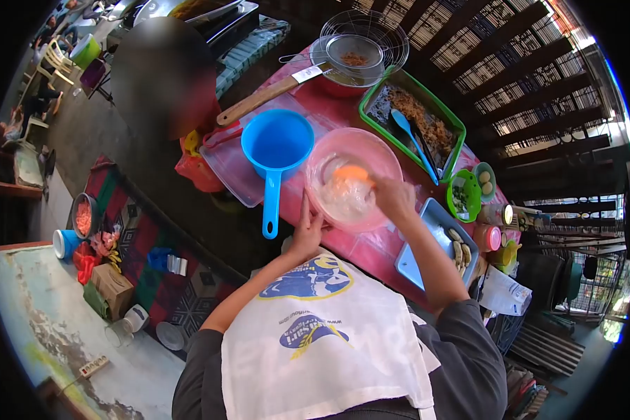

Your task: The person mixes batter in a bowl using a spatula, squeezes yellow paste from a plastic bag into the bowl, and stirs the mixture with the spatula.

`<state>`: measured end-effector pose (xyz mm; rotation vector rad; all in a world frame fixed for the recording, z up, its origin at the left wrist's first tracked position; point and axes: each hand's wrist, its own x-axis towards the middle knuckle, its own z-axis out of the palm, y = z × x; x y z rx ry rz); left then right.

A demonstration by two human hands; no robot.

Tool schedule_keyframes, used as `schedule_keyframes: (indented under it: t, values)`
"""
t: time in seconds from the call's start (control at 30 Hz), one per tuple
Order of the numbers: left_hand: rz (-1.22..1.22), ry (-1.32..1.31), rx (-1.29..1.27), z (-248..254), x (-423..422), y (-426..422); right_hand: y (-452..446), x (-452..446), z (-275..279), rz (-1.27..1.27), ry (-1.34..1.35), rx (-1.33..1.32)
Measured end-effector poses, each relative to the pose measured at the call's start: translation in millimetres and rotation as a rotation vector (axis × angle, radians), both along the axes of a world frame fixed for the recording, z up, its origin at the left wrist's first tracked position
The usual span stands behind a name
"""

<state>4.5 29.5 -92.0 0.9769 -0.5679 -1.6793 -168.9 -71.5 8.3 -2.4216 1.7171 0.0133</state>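
Observation:
A pink bowl (392, 157) containing a pale, wet mixture (339, 199) stands on the table in front of me. My right hand (393, 197) is closed around an orange spatula (351, 173), whose blurred head dips into the mixture. At the bowl's near left side, my left hand (306, 232) rests against the outer wall with its fingers stretched out and apart. A blue long-handled dipper (271, 178) stands just left of the bowl, its handle pointing towards me. Close to my right forearm lies a light-blue tray (427, 241) with several bananas (460, 250) in it.
Behind the bowl is a green tray (455, 122) of brown shreds with a light-blue spoon (406, 133). A wooden-handled strainer (259, 101) lies at the back left. Right stand a green basket (472, 189) and jars (488, 236). Another person (164, 84) is across the table.

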Motion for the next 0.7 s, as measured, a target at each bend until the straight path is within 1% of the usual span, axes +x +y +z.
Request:
schedule_keyframes:
  t: [0.07, 0.13, 0.17, 0.2, 0.27, 0.37, 0.43, 0.5, 0.6, 0.63, 0.67, 0.7]
  values:
    - [0.025, 0.006, 0.022, 10.6, 2.6, -12.8, -29.5, -7.0, -23.6, -0.049, -0.056, -0.122]
    - [0.048, -0.037, 0.037, 17.2, 4.3, -21.4, -34.3, 0.1, -42.9, 0.110, -0.063, -0.130]
    - [0.069, 0.032, 0.039, 19.9, 5.2, -24.7, -34.9, 5.3, -49.7, 0.189, -0.067, -0.134]
    - [0.076, 0.068, 0.040, 17.9, 6.5, -27.2, -28.4, 7.1, -52.6, 0.328, -0.069, -0.098]
    - [0.088, 0.140, 0.045, 13.1, 8.1, -29.2, -16.1, -4.5, -30.0, 0.548, 0.089, -0.015]
    - [0.122, 0.115, 0.026, 13.1, 2.2, -27.6, -1.0, -36.9, 5.8, 0.415, 0.009, -0.021]
    - [0.172, 0.119, 0.051, 18.4, -3.9, -25.7, 14.5, -36.2, 9.1, 0.370, 0.064, 0.037]
    - [0.192, 0.132, 0.056, 17.3, -7.7, -23.5, 20.7, -25.0, 1.4, 0.354, 0.139, 0.114]
    - [0.208, 0.153, 0.029, 8.3, -11.0, -22.6, -9.0, -18.4, -32.5, 0.237, 0.082, -0.105]
    - [0.213, 0.148, 0.024, 7.4, -11.1, -21.8, -18.5, -23.0, -35.0, 0.131, 0.084, -0.114]
    - [0.216, 0.143, 0.018, 6.6, -10.8, -20.9, -27.0, -32.6, -34.6, 0.132, 0.040, -0.144]
    - [0.214, 0.139, 0.018, 5.8, -10.3, -20.4, -24.3, -39.2, -23.7, 0.130, 0.097, -0.039]
